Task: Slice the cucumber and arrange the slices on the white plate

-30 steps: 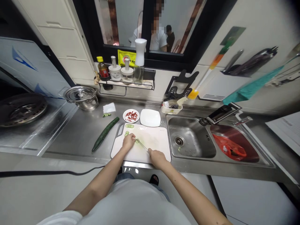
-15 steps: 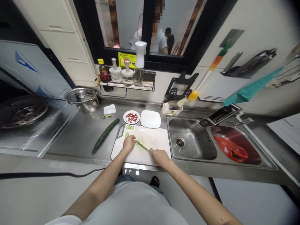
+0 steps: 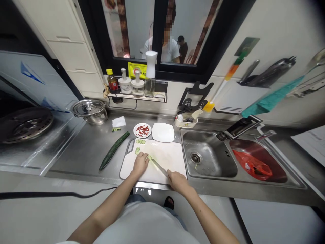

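Observation:
A white cutting board [image 3: 170,152] lies on the steel counter. My right hand [image 3: 177,181] is closed round the handle of a knife [image 3: 159,167], whose blade points up and left over the board. Close to the blade tip, my left hand [image 3: 141,163] rests on the board with its fingers drawn together beside a thin cucumber slice [image 3: 149,158]; whether it grips anything is too small to tell. More cucumber slices [image 3: 140,141] sit at the board's upper left. Left of the board lies a long cucumber [image 3: 114,150].
Behind the board stand a plate of red pieces [image 3: 142,130] and a white plate [image 3: 163,132]. A double sink [image 3: 210,152] is at the right. A lidded pot [image 3: 90,112] stands at the back left, below and beside a shelf of bottles [image 3: 137,96].
The knife has moved right and down, away from my left fingers, along with my right hand. My left hand stays near the slice. The whole view has shifted slightly.

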### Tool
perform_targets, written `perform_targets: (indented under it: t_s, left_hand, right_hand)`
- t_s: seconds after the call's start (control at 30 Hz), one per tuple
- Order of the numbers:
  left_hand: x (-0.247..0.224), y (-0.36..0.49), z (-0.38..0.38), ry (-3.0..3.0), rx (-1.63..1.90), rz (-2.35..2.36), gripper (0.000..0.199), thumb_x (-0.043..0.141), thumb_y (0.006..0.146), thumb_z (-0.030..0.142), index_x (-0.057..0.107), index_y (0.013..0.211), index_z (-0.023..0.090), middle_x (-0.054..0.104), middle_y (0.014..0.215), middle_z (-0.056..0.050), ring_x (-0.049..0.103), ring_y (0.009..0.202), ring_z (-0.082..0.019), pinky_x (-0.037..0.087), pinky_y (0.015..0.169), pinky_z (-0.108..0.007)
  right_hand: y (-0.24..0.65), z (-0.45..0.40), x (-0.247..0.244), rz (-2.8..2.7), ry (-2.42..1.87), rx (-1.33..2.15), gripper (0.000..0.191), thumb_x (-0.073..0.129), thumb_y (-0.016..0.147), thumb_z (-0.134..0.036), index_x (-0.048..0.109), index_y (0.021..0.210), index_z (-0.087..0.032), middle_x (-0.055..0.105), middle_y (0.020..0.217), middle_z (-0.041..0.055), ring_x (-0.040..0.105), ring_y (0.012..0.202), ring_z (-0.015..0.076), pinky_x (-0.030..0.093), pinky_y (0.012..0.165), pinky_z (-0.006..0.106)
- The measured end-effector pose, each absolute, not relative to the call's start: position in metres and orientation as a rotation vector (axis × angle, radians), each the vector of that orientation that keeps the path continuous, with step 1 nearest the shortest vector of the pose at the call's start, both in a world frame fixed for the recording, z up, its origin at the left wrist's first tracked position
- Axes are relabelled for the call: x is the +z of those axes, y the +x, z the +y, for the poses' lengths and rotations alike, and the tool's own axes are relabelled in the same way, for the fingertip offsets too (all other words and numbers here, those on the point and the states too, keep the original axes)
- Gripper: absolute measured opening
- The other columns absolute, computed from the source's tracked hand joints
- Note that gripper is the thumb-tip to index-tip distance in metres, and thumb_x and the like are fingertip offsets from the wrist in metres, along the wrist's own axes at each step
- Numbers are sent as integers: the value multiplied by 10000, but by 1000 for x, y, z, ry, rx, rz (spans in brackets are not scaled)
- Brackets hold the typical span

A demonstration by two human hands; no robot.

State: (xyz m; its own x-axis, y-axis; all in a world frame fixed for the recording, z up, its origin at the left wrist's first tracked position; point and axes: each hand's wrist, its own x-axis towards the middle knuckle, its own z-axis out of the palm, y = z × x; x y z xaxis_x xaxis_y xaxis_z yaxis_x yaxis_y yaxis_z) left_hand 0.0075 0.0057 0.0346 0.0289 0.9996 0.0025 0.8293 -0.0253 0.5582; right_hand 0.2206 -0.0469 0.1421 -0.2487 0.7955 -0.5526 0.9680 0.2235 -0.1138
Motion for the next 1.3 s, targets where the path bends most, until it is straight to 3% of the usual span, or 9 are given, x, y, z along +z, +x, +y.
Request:
perform_targets:
  t_s: [0.2, 0.47, 0.67, 0.97, 1.3]
  left_hand:
    - [42, 13, 7, 1851, 601, 1860, 135, 520, 843, 179, 643, 899, 176, 590, 925, -72, 547, 940, -194, 407, 844, -295]
    - [48, 7, 12, 1425, 769, 1869, 67, 622, 772, 246, 605, 748, 186, 632, 704, 10, 571, 665, -113, 385, 638, -210]
    - [48, -24, 14, 1328, 888, 1978, 106, 626, 770, 290, 630, 793, 187, 657, 721, 2, 593, 674, -120, 395, 649, -211]
    - [41, -43, 19, 1359, 733, 2127, 82, 566, 805, 218, 625, 859, 199, 669, 766, 5, 578, 706, -116, 358, 639, -201]
    - [42, -40, 29, 1489, 780, 2147, 132, 551, 815, 219, 638, 912, 195, 656, 908, -30, 585, 847, -151, 410, 773, -240]
  right_hand:
    - [224, -59, 126, 2060, 1996, -862, 280, 322, 964, -245, 556, 1102, -179, 694, 964, 92, 629, 870, 179, 328, 649, 243]
    - [229, -54, 120, 2044, 2060, -945, 301, 307, 955, -242, 567, 1092, -180, 691, 970, 87, 618, 891, 174, 321, 664, 230]
    - [231, -48, 119, 2048, 2053, -920, 287, 312, 950, -240, 569, 1066, -185, 692, 963, 82, 614, 876, 172, 309, 656, 232]
    - [230, -43, 117, 2079, 2029, -927, 269, 313, 959, -274, 563, 1017, -193, 688, 925, 60, 598, 838, 160, 281, 624, 230]
    - [231, -43, 115, 2022, 2025, -855, 261, 326, 966, -287, 554, 1059, -201, 694, 939, 67, 613, 846, 171, 277, 607, 235]
